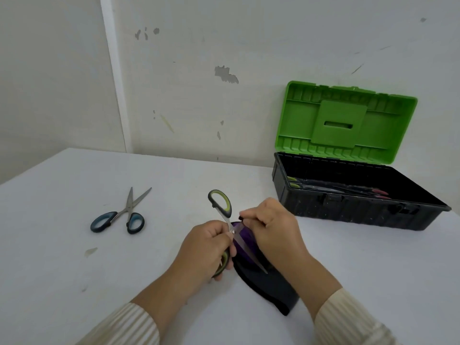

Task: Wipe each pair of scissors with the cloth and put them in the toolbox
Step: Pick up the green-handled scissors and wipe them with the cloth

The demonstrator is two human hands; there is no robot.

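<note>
Both hands work the green-handled scissors against the cloth at the near centre of the table.

The left hand is closed around the lower handle loop, blades spread wide; the upper loop, black with a green-yellow lining, stands free above the hands. The right hand is curled, pinching the dark purple-and-black cloth at one steel blade. The cloth trails toward the near edge between the forearms. The blue-handled scissors lie open, well apart to the left, with bare tabletop around them. The toolbox sits to the right against the wall, green lid upright, scissors already inside.
</note>
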